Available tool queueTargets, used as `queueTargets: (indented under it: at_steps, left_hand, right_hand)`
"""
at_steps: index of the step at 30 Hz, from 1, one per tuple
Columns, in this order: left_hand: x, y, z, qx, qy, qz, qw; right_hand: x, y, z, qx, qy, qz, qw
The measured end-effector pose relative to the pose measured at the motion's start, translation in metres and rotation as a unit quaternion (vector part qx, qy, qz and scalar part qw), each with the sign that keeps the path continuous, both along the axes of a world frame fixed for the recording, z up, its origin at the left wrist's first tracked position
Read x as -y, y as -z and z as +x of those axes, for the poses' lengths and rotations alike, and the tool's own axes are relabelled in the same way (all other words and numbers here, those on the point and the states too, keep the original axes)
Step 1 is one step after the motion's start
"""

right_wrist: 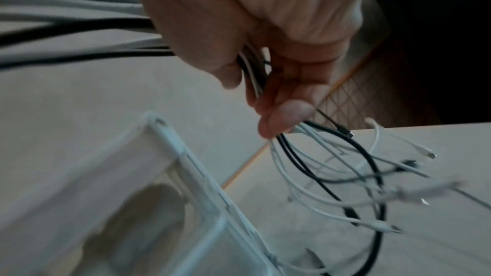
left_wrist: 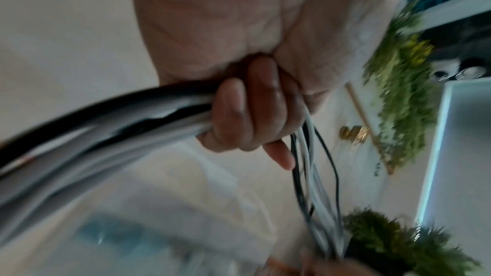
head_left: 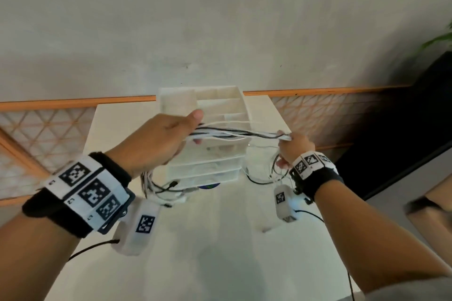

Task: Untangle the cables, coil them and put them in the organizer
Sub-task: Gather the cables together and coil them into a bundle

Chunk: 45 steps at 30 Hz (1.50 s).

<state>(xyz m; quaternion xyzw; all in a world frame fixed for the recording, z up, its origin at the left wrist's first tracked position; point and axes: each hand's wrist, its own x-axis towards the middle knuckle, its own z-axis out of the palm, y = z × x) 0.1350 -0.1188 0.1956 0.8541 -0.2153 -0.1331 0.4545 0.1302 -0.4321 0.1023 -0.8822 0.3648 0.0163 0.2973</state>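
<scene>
A bundle of white and black cables (head_left: pixel 241 133) stretches taut between my two hands above a white organizer (head_left: pixel 220 105) with open compartments and clear drawers. My left hand (head_left: pixel 161 137) grips one end in a fist; in the left wrist view its fingers (left_wrist: pixel 249 108) curl round the cables (left_wrist: pixel 106 125). My right hand (head_left: pixel 292 146) grips the other end, and its fingers (right_wrist: pixel 286 96) pinch the strands (right_wrist: pixel 79 26). Loose ends with plugs (right_wrist: pixel 372 175) hang below the right hand. More cable loops (head_left: pixel 161 186) droop under the left hand to the table.
The organizer stands on a white table (head_left: pixel 220 239) against a pale wall. An orange-framed lattice panel (head_left: pixel 44 134) runs behind. A dark cabinet (head_left: pixel 403 129) and green plants (left_wrist: pixel 403 96) are to the right. A small blue object (head_left: pixel 209 187) lies at the organizer's base.
</scene>
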Motion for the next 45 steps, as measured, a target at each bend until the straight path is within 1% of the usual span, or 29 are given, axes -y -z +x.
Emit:
queueTargets:
  at_steps: [2,4,5,7,8,9,12,13,14,15,17,20,22,24,25,26,27,28,29,31,32,33,34,35,38,41,42,43,45]
  left_hand:
    - [-0.001,0.025,0.005,-0.076,-0.009,0.000,0.997]
    - [0.000,0.051,0.008,-0.126,-0.019,0.025,0.992]
    - [0.000,0.064,0.009,-0.140,-0.022,0.048,0.989]
    - [-0.004,0.085,0.010,-0.164,-0.030,0.092,0.982]
    - [-0.006,0.093,0.010,-0.173,-0.037,0.106,0.979]
    - [-0.008,0.097,0.010,-0.174,-0.045,0.114,0.977]
    - [-0.011,0.092,0.014,-0.115,-0.089,0.103,0.984]
    - [-0.011,0.088,0.017,-0.091,-0.107,0.088,0.986]
    - [-0.011,0.084,0.020,-0.072,-0.121,0.074,0.987]
    - [-0.011,0.080,0.021,-0.058,-0.127,0.064,0.988]
    - [-0.012,0.077,0.023,-0.041,-0.112,0.060,0.991]
    - [-0.015,0.086,0.022,-0.055,-0.065,0.080,0.993]
    - [-0.016,0.092,0.018,-0.064,-0.032,0.085,0.994]
    - [-0.015,0.092,0.014,-0.062,0.001,0.103,0.993]
    - [-0.013,0.090,0.012,-0.063,0.016,0.110,0.992]
    - [-0.012,0.088,0.011,-0.059,0.026,0.118,0.991]
    - [-0.010,0.085,0.011,-0.047,0.033,0.125,0.990]
    - [-0.009,0.084,0.012,-0.029,0.036,0.139,0.989]
    - [-0.007,0.081,0.011,-0.009,0.040,0.151,0.988]
    - [-0.001,0.073,0.008,0.015,0.049,0.162,0.985]
    - [0.005,0.069,0.006,0.024,0.057,0.160,0.985]
    - [0.011,0.065,0.003,0.035,0.063,0.153,0.986]
    - [0.017,0.061,-0.001,0.049,0.069,0.143,0.986]
    - [0.024,0.056,-0.003,0.063,0.072,0.134,0.986]
    - [0.036,0.046,-0.010,0.101,0.058,0.110,0.987]
    - [0.033,0.048,-0.015,0.113,0.010,0.045,0.992]
    - [0.030,0.052,-0.015,0.108,-0.003,0.024,0.994]
    - [0.028,0.057,-0.015,0.099,-0.012,0.009,0.995]
    - [0.020,0.072,-0.014,0.076,-0.032,0.004,0.997]
  right_hand:
    - [0.007,-0.010,0.009,0.102,0.053,0.068,0.991]
    - [0.008,-0.026,0.017,0.213,0.087,0.151,0.961]
    - [0.008,-0.034,0.023,0.261,0.102,0.203,0.938]
    - [0.008,-0.048,0.036,0.357,0.122,0.318,0.870]
    - [0.011,-0.051,0.042,0.386,0.127,0.343,0.847]
    - [0.014,-0.052,0.046,0.404,0.122,0.355,0.834]
    - [0.019,-0.041,0.046,0.442,0.143,0.413,0.783]
    - [0.020,-0.029,0.042,0.425,0.149,0.416,0.790]
    - [0.021,-0.013,0.035,0.396,0.143,0.416,0.806]
    - [0.022,0.010,0.026,0.353,0.130,0.400,0.835]
    - [0.021,0.061,0.002,0.282,0.124,0.370,0.876]
    - [0.010,0.125,-0.041,0.173,0.126,0.329,0.920]
    - [0.010,0.157,-0.066,0.086,0.048,0.273,0.957]
    - [0.018,0.167,-0.083,-0.015,-0.071,0.179,0.981]
    - [0.023,0.162,-0.089,-0.076,-0.115,0.132,0.982]
    - [0.027,0.153,-0.093,-0.116,-0.133,0.094,0.980]
    - [0.028,0.140,-0.094,-0.130,-0.132,0.060,0.981]
    - [0.028,0.124,-0.093,-0.116,-0.126,0.029,0.985]
    - [0.026,0.106,-0.090,-0.066,-0.109,0.008,0.992]
    - [0.017,0.077,-0.080,0.095,-0.069,0.006,0.993]
    - [0.007,0.060,-0.076,0.183,-0.065,0.042,0.980]
    - [-0.009,0.042,-0.072,0.254,-0.078,0.093,0.959]
    - [-0.026,0.026,-0.069,0.297,-0.114,0.140,0.938]
    - [-0.043,0.010,-0.066,0.309,-0.164,0.167,0.922]
    - [-0.089,-0.027,-0.061,0.258,-0.323,0.152,0.898]
    - [-0.110,-0.043,-0.058,0.196,-0.424,0.153,0.871]
    - [-0.114,-0.044,-0.056,0.184,-0.435,0.136,0.871]
    - [-0.117,-0.043,-0.054,0.189,-0.422,0.124,0.878]
    - [-0.119,-0.039,-0.051,0.248,-0.353,0.117,0.894]
